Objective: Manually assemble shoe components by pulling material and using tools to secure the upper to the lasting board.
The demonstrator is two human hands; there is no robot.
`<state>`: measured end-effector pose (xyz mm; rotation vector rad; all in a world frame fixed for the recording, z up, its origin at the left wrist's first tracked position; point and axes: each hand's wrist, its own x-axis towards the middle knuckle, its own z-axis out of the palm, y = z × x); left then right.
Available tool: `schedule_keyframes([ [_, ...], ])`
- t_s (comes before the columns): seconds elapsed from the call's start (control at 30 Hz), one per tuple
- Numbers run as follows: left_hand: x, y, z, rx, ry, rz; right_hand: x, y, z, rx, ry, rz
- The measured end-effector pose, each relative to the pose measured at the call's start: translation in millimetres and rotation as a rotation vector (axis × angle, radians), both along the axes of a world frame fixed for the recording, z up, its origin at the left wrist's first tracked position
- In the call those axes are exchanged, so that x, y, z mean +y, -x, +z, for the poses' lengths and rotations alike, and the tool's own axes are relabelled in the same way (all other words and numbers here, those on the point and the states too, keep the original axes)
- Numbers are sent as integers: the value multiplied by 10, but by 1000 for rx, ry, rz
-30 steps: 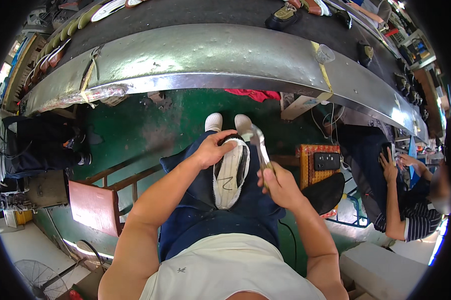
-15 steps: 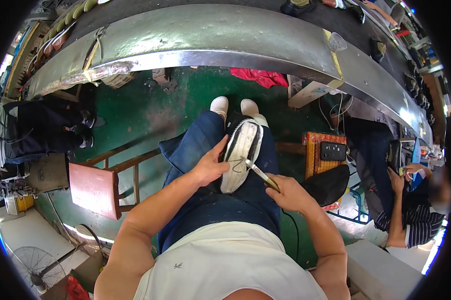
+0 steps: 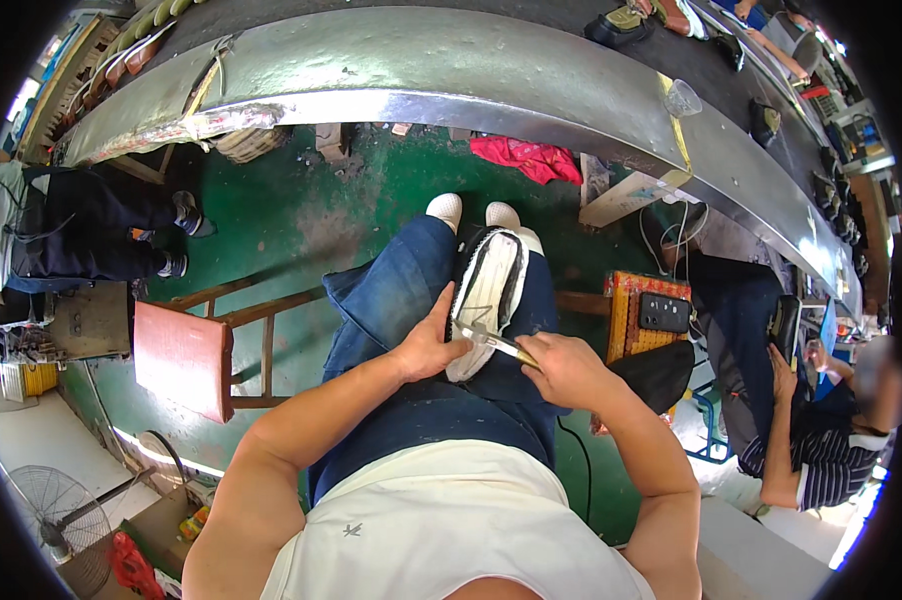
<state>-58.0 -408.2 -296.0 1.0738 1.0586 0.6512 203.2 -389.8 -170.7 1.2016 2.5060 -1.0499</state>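
Observation:
A black shoe upper with a whitish bottom facing up and pale stitches along its edge lies across my thighs. My left hand grips its left side, index finger stretched along the edge and thumb on the bottom. A slim metal tool with a yellowish handle is held in my right hand, fingers wrapped round it. The tool's tip meets the shoe bottom close to my left thumb; its exact kind cannot be made out. Thin dark lines mark the bottom above the tip.
A metal-edged workbench curves across the front, with shoes on top. At left is a brown-topped stool; at right, a woven seat holds a phone and a black cloth item. People sit or stand either side. A fan stands lower left.
My right hand and the tool have moved up and left, bringing the tip nearer my left thumb. My left hand still holds the shoe. The view has shifted slightly.

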Motion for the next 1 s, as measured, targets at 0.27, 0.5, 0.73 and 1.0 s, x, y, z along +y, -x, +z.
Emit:
schedule_keyframes([
  [0.27,60,-153,273,361,-175,-145,7,-27,-1,54,-330,-85],
  [0.5,116,-235,345,-1,25,-34,614,267,657,-393,222,107],
  [0.73,364,-402,365,-426,567,581,224,119,-289,53,45,-139],
  [1.0,444,-374,-234,453,-77,452,147,114,-229,87,13,-214],
])
